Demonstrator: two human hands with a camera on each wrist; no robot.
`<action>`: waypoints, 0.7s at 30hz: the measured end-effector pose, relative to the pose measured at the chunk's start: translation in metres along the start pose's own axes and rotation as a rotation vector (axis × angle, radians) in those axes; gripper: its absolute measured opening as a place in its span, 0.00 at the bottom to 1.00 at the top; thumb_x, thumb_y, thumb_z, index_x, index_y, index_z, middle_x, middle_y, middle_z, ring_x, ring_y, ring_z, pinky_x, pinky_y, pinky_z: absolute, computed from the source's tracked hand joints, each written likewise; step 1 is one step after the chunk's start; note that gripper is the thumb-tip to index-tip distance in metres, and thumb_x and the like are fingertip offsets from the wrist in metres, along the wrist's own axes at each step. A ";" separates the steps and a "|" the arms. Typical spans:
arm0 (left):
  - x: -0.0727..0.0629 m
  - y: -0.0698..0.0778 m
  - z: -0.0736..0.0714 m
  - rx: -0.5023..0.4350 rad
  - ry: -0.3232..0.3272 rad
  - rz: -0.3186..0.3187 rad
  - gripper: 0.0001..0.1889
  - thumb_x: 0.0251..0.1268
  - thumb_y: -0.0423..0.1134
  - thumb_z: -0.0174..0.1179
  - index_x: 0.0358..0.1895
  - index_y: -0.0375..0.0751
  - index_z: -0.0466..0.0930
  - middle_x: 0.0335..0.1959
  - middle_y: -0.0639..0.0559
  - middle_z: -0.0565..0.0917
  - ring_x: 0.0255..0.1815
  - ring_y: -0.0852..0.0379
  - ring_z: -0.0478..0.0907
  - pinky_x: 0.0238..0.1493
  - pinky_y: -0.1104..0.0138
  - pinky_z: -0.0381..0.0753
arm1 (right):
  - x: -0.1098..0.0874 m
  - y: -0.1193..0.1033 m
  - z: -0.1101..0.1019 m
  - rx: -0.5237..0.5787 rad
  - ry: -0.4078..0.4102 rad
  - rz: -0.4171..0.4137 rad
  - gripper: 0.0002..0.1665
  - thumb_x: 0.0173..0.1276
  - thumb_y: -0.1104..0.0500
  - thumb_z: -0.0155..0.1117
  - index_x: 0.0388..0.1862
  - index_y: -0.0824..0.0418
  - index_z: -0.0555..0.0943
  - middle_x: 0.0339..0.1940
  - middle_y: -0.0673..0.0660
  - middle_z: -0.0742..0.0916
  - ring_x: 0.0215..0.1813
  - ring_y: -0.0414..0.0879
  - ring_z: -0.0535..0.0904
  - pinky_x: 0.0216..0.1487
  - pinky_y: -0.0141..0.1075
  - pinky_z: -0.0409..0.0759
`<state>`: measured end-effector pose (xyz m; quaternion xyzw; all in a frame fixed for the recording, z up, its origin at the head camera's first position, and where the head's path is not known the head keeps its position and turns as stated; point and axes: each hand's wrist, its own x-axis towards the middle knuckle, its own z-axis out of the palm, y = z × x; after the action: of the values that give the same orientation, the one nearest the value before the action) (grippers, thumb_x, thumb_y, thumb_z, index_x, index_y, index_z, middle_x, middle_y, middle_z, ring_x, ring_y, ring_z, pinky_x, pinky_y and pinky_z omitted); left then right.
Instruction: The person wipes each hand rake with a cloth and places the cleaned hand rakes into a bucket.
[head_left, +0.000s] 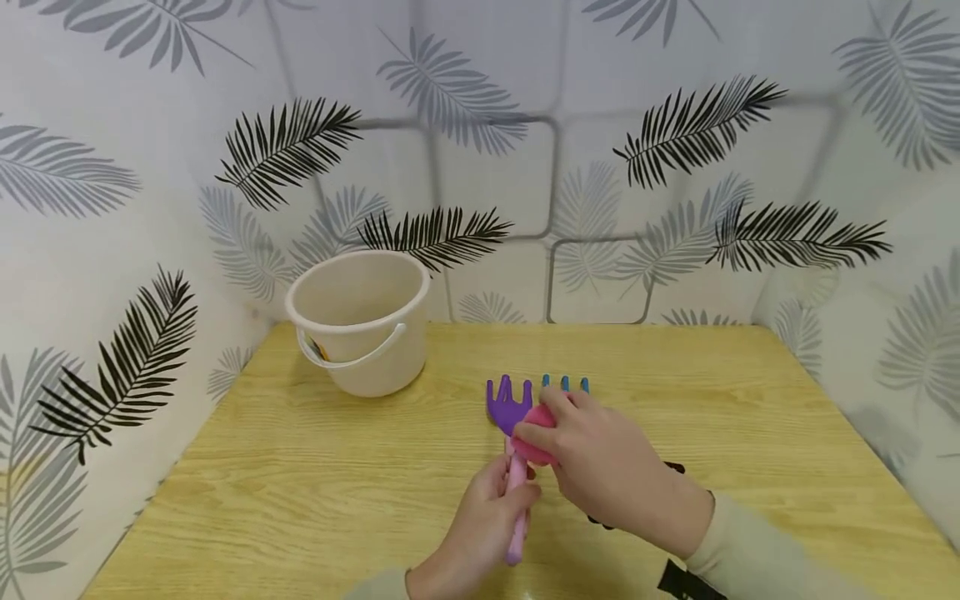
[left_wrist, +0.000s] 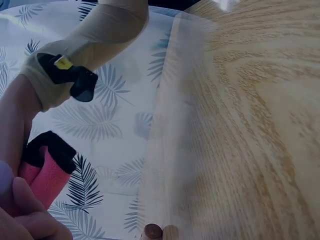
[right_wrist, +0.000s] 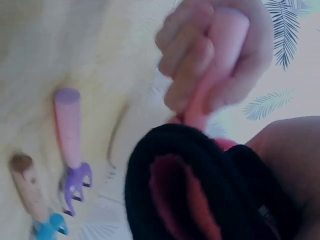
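Observation:
My left hand (head_left: 483, 517) grips the pink handle (head_left: 517, 500) of a tool, its fingers wrapped round it in the right wrist view. The tool's head is hidden under a pink fabric piece (head_left: 536, 433) with a black edge (right_wrist: 150, 150), perhaps a glove. My right hand (head_left: 600, 450) pinches this fabric against the upper end of the handle. A purple toy rake (right_wrist: 75, 187) with a pink handle lies on the table just beyond. Beside it is a blue rake (head_left: 566, 383) with a wooden handle (right_wrist: 27, 190), partly hidden by my right hand in the head view.
A cream bucket (head_left: 382, 354) with its handle hanging down stands at the back left of the wood-grain table (head_left: 300, 500). Leaf-patterned sheeting (head_left: 480, 183) rises behind the table and at both sides.

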<state>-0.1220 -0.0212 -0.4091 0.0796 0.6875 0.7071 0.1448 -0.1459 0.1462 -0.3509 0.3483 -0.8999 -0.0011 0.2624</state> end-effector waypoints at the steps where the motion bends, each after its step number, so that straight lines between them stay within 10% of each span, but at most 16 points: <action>1: 0.000 -0.001 0.000 0.014 0.002 0.005 0.14 0.68 0.34 0.56 0.52 0.31 0.72 0.21 0.53 0.73 0.19 0.62 0.68 0.19 0.74 0.68 | 0.003 0.000 -0.002 -0.008 -0.007 -0.011 0.26 0.47 0.69 0.72 0.42 0.42 0.87 0.45 0.55 0.82 0.34 0.49 0.74 0.19 0.32 0.74; 21: -0.003 -0.008 0.002 0.074 -0.107 -0.056 0.12 0.64 0.30 0.54 0.51 0.34 0.72 0.20 0.54 0.72 0.15 0.62 0.66 0.16 0.74 0.67 | 0.036 -0.005 -0.002 -0.209 -0.231 -0.073 0.21 0.51 0.56 0.81 0.44 0.40 0.87 0.51 0.57 0.80 0.40 0.54 0.78 0.14 0.36 0.74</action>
<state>-0.1176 -0.0199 -0.4163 0.1034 0.7066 0.6714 0.1981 -0.1645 0.1204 -0.3333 0.3490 -0.9059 -0.1444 0.1916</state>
